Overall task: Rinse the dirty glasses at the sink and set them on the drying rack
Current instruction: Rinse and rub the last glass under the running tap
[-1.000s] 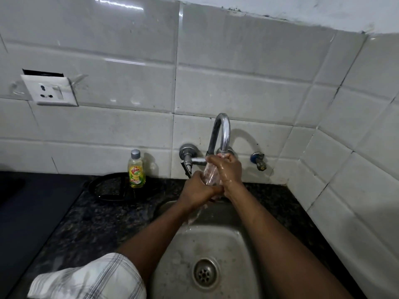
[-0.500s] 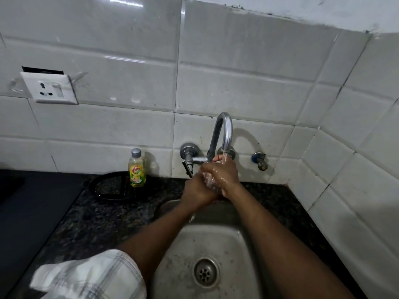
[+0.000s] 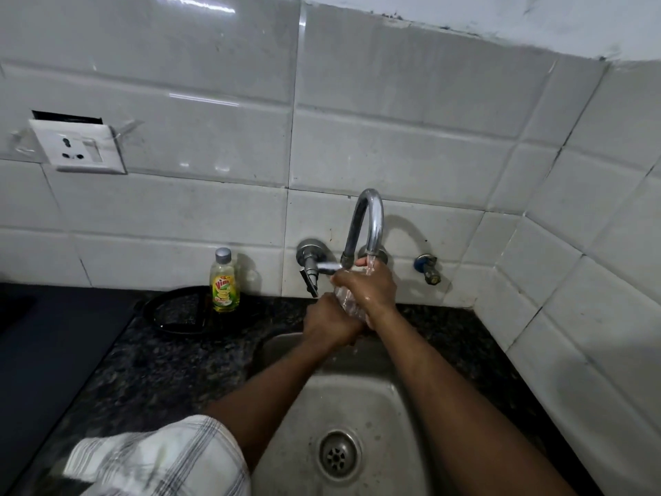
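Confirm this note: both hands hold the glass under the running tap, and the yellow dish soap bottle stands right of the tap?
Not quite. The head view shows the dish soap bottle left of the tap. Both the left hand and right hand do hold the glass under running water.

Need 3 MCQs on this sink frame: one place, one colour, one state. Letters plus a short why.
1. Where does the dish soap bottle stand?
A. on the counter left of the tap
B. in the sink basin
C. right of the small blue-topped valve

2. What colour is the bottle's cap?
A. red
B. grey
C. black

3. What state is the tap in?
A. off and dry
B. running onto the glass
C. hidden by a cloth

Answers:
1 A, it stands against the wall tiles beside a black dish.
2 B, a grey cap over yellow-green liquid.
3 B, a stream falls from the spout onto the glass, held by the left hand and right hand over the sink.
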